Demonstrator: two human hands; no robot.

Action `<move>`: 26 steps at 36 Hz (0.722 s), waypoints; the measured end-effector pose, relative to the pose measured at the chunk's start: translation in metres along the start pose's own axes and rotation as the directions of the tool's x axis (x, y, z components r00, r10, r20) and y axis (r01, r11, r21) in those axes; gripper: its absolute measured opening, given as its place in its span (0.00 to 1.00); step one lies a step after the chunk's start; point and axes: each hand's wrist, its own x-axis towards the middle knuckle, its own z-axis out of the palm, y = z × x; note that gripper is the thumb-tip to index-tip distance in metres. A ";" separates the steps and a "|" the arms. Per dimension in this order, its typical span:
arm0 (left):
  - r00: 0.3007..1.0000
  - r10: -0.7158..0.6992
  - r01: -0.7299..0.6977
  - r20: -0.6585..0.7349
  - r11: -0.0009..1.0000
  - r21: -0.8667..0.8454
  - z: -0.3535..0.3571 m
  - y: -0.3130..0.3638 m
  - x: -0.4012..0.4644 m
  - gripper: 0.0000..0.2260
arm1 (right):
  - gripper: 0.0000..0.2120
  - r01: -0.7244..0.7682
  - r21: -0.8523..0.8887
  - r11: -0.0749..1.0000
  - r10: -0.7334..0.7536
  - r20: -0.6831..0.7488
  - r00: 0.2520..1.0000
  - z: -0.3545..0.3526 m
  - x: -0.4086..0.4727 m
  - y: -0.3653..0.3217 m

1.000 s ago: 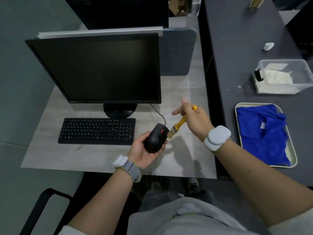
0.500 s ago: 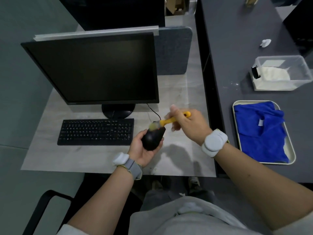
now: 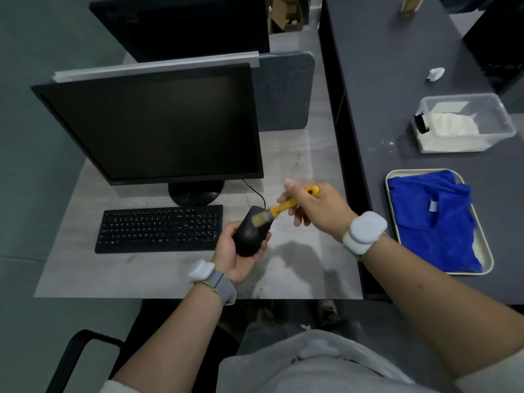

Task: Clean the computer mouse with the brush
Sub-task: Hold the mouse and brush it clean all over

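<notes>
A black corded computer mouse (image 3: 249, 236) rests in my left hand (image 3: 236, 258), lifted just above the grey desk, palm up with fingers curled around its sides. My right hand (image 3: 317, 209) grips the yellow handle of a small brush (image 3: 283, 207). The brush's pale bristles lie on the front top of the mouse, near its buttons, and are blurred. The mouse cable runs back toward the monitor stand.
A black keyboard (image 3: 158, 229) lies left of the mouse, in front of a dark monitor (image 3: 153, 129). On the dark table to the right stand a tray (image 3: 486, 259) holding a blue cloth (image 3: 433, 219) and a clear plastic box (image 3: 465, 123). A chair arm (image 3: 68, 361) shows at the lower left.
The brush went from the mouse's right side up to its front end, and now its bristles sit on the front top. My left hand kept the mouse in nearly the same place.
</notes>
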 end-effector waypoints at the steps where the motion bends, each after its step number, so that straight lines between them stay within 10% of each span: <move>1: 1.000 -0.003 0.003 0.004 1.000 0.000 0.000 0.001 0.000 0.21 | 0.23 -0.001 -0.051 0.999 -0.001 -0.037 0.999 0.000 0.001 0.001; 4: 1.000 -0.007 0.007 0.007 1.000 -0.007 0.001 0.002 -0.001 0.18 | 0.22 -0.001 -0.107 0.994 -0.022 -0.215 0.976 -0.006 -0.001 0.001; 7: 0.999 -0.003 0.003 0.032 1.000 0.001 0.000 0.003 -0.001 0.19 | 0.22 -0.016 0.096 0.995 0.019 -0.037 0.999 -0.004 -0.004 -0.005; 11: 1.000 0.003 -0.004 0.027 1.000 0.008 0.001 0.001 -0.002 0.17 | 0.21 0.001 -0.154 0.988 -0.030 -0.184 0.983 -0.004 -0.005 0.000; 15: 0.999 0.010 -0.011 0.046 1.000 0.027 0.002 -0.001 -0.002 0.18 | 0.22 -0.040 0.094 0.995 0.038 0.023 0.999 -0.005 -0.007 -0.005; 18: 0.999 0.011 -0.012 0.034 0.999 0.044 0.004 -0.002 -0.002 0.17 | 0.21 -0.010 -0.123 0.992 -0.015 -0.200 0.980 -0.006 -0.005 0.001; 22: 1.000 0.018 -0.020 0.024 0.998 0.060 0.003 -0.003 -0.003 0.17 | 0.22 -0.027 0.207 0.978 0.037 -0.045 0.998 -0.010 -0.007 -0.006; 26: 1.000 0.010 -0.013 0.027 0.996 0.087 0.002 -0.006 -0.004 0.18 | 0.21 -0.038 -0.185 0.982 0.014 -0.131 0.991 -0.007 -0.006 0.001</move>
